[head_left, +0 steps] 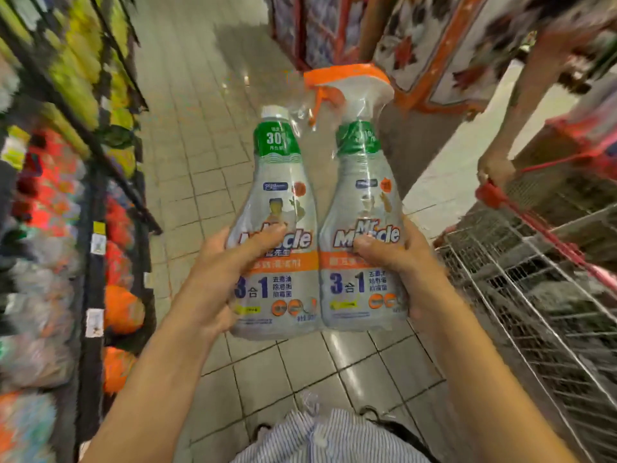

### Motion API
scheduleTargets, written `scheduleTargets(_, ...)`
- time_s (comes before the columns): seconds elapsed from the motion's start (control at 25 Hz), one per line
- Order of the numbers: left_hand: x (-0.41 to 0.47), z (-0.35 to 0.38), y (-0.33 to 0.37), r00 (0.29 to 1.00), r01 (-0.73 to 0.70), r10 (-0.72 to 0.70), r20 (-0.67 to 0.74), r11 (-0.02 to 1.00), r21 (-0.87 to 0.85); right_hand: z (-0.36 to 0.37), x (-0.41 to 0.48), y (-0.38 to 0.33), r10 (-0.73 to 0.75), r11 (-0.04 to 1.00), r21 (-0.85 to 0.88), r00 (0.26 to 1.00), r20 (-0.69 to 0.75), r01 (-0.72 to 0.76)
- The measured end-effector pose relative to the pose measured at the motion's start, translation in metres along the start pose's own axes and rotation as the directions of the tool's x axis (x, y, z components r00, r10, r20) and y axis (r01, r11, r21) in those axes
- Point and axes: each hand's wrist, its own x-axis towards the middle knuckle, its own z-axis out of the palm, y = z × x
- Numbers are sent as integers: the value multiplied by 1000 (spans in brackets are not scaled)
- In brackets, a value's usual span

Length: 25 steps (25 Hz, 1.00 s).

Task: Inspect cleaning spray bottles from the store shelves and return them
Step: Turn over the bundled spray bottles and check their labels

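Both hands hold the twin pack (317,235) up over the aisle floor, left hand (217,279) and right hand (404,265) gripping 1 bottle each: inspection looks underway, return to the shelves (66,195) remains.

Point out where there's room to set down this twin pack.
The tiled floor under the twin pack, between the left shelves and the wire cart, is bare. The shelves look packed, though blurred. The cart, beside the right hand, may have room; its contents are unclear.
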Motion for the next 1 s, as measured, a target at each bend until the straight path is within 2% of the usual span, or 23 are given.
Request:
scheduleTargets(0.28,38,153,-39,956,56,-88,278,991,120,-142,-65,-35,-109,994,-5,946,-306,113)
scheduleTargets(0.52,58,287,-67,856,52,-130,501,984,168,-248,-116,-67,-194,981,-73,849,-492,182)
scheduleTargets(0.84,124,470,-101,645,-46,-130,753,977,208,-384,-129,-101,-316,937,-144,591,-742,319)
scheduleTargets(1.0,178,558,-132,546,-90,-150,824,968,235,-469,-106,-109,-263,947,-131,467,-844,294)
